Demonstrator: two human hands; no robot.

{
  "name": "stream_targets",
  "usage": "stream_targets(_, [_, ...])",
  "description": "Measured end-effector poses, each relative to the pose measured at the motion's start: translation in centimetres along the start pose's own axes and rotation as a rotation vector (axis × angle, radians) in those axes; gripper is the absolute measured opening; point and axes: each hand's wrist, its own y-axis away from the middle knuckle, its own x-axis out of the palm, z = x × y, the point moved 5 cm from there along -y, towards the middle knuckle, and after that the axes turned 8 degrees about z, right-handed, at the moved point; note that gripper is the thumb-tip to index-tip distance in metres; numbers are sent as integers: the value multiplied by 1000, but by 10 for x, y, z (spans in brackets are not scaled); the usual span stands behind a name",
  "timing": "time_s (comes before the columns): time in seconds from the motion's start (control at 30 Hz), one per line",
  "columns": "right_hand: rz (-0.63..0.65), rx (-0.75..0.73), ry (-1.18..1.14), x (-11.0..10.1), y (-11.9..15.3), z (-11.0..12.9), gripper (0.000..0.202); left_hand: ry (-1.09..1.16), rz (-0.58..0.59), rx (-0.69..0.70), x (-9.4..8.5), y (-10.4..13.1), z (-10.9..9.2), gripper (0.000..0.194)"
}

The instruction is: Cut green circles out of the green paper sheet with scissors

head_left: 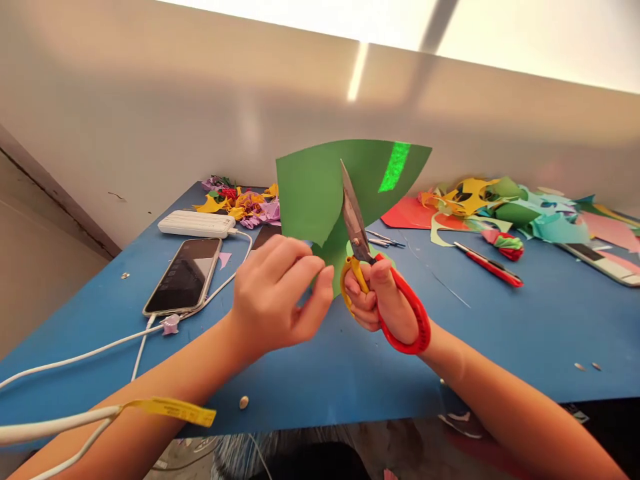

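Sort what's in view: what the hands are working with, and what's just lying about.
In use:
- Green paper, at the left hand
- Scissors, in the right hand

Apparently just lying about:
- Phone
- White power bank
- Red pen-like tool
- Coloured paper scraps

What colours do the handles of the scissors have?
One red handle, one yellow handle; best seen in the head view.

I see smooth, matt green paper (pixel 310 193) mid-frame, scissors (pixel 358 238) with dull metal blades (pixel 351 208) and glossy plastic handles (pixel 424 327), a glassy phone screen (pixel 184 277) at left, smooth blue tabletop (pixel 375 380) below.
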Motion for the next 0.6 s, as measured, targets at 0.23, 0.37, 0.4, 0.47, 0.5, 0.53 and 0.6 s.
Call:
stream_targets(0.23, [44, 3, -36, 5, 2, 1, 68, 1030, 515, -772, 61, 13, 23, 50])
stream_targets(0.37, [60, 14, -48, 8, 4, 0, 68, 1241, 289, -815, 56, 10, 20, 43])
stream_targets(0.4, [60, 17, -49, 8, 4, 0, 68, 1240, 205, -808, 51, 9, 20, 43])
stream_targets(0.47, [70, 27, -50, 10, 5, -1, 68, 1201, 39, -778, 39, 5, 20, 47])
stream_targets(0.5, [80, 31, -49, 11, 5, -1, 69, 1184, -26, -762, 34, 3, 20, 50])
stream_targets(0.53, [95, 37, -43, 12, 6, -2, 68, 1177, -79, -745, 29, 1, 21, 52])
stream_targets(0.6, [149, 50, -15, 15, 8, -5, 69, 1187, -129, -738, 22, -2, 22, 53])
